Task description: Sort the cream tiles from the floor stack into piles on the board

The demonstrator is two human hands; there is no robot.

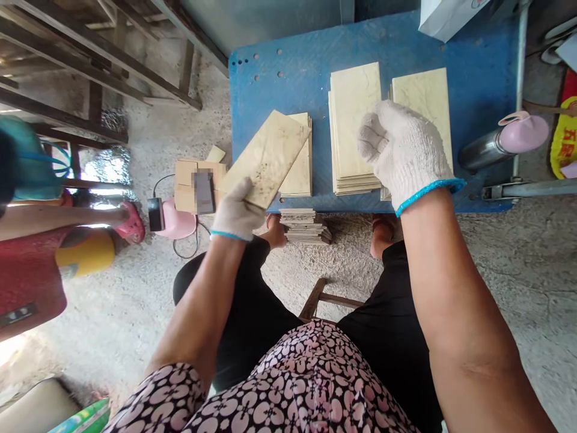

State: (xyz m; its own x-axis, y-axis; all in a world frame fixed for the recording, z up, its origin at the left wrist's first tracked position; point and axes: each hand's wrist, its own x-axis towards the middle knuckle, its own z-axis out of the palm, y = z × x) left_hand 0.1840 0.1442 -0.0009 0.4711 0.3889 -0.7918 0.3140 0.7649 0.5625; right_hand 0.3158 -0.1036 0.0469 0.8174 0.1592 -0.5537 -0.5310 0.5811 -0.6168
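Observation:
My left hand, in a white knit glove, grips a beige rectangular tile by its near end; the tile is tilted over the left front edge of the blue platform. My right hand, also gloved, hovers with fingers curled loosely and nothing in it, above and between the middle tile stack and the right tile stack. A third, shorter tile stack lies on the platform behind the held tile. A low pile of tiles sits on the floor between my feet.
A metal flask with a pink lid lies at the platform's right edge. A cardboard box, a pink object and a small black device with a cord stand on the concrete floor at left. Another person's leg and red shoe are far left.

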